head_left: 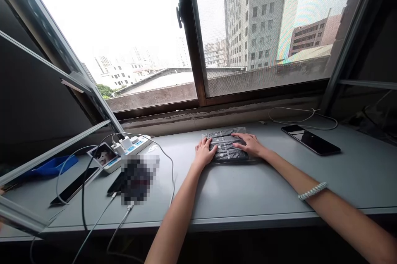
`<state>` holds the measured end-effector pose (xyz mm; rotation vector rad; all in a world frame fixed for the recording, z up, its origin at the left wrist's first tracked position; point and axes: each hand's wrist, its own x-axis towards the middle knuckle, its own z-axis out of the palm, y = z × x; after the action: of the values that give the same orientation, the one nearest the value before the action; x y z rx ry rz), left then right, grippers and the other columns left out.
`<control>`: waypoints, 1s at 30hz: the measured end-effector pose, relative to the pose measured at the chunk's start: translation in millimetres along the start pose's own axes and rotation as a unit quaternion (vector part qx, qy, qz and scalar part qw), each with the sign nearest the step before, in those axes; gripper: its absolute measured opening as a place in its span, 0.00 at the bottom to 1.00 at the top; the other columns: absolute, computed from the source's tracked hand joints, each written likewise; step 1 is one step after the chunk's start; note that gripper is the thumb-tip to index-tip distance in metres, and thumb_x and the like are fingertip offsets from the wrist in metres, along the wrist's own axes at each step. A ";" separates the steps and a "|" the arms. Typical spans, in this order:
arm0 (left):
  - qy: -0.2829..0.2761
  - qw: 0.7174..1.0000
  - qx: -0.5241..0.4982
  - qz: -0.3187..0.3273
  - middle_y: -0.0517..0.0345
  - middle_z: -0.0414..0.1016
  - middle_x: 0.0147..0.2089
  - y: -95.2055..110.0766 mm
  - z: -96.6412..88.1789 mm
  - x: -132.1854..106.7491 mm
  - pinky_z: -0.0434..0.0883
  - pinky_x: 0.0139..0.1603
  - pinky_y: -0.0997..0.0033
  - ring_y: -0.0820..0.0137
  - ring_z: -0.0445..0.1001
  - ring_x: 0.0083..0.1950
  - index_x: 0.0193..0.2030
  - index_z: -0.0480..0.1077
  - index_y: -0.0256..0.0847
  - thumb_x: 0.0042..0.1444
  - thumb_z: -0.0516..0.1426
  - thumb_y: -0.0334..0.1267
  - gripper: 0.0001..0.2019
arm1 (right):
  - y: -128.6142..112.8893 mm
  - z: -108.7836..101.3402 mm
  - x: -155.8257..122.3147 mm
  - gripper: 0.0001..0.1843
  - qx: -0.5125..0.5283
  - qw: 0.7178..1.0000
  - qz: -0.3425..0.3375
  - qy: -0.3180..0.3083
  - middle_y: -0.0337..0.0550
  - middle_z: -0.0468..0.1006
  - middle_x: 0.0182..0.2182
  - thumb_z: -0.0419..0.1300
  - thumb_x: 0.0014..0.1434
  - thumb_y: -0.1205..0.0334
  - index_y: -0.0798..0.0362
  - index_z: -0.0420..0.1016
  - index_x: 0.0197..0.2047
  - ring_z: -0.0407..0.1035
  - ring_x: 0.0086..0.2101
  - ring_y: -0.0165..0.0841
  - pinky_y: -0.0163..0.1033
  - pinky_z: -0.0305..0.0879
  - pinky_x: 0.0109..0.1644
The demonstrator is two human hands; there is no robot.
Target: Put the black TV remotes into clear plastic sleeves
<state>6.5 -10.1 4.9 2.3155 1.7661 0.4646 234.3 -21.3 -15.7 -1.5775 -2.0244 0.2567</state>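
Packet (227,153) in clear film, likely soft, light, slippery (best pinched at its edges). Left hand (204,153) and right hand (252,144) spread flat upon it.

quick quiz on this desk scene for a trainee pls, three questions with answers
1. True or false: the left hand and the right hand both rest on the dark plastic-wrapped packet.
2. What lies on the grey table to the right of the packet? A) a black phone B) a mug C) scissors
3. Fill in: the beaded bracelet is on the ___ wrist.
Key: 1 true; 2 A; 3 right.
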 end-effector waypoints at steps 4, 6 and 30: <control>0.002 1.000 -0.005 -0.001 0.55 0.51 0.68 1.3 -1.0 -0.2 0.49 0.66 0.57 0.61 0.49 0.68 0.63 0.57 0.45 0.60 0.42 0.51 0.27 | -0.5 -0.9 -0.5 0.32 0.006 1.000 0.010 0.002 0.43 0.67 0.57 0.47 0.56 0.39 0.46 0.63 0.59 0.56 0.58 0.44 0.51 0.47 0.60; 0.010 1.000 -0.011 -0.005 0.56 0.53 0.67 0.5 -3.0 0.3 0.49 0.65 0.58 0.62 0.50 0.68 0.63 0.56 0.46 0.62 0.40 0.51 0.26 | -1.4 -2.4 0.0 0.31 0.014 1.000 0.014 0.018 0.43 0.68 0.57 0.46 0.57 0.40 0.45 0.64 0.59 0.56 0.58 0.44 0.51 0.47 0.60; 0.029 0.983 0.129 -0.127 0.43 0.56 0.65 -27.8 -6.9 2.6 0.52 0.63 0.54 0.54 0.50 0.67 0.61 0.59 0.37 0.62 0.40 0.38 0.23 | 21.7 1.4 -5.7 0.23 -0.148 0.974 0.171 0.023 0.52 0.68 0.54 0.43 0.59 0.59 0.50 0.68 0.55 0.59 0.54 0.47 0.53 0.55 0.54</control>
<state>-20.4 -0.4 2.3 2.2068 2.2290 0.2760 252.5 -20.2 -28.9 -2.0977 -1.8091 0.0431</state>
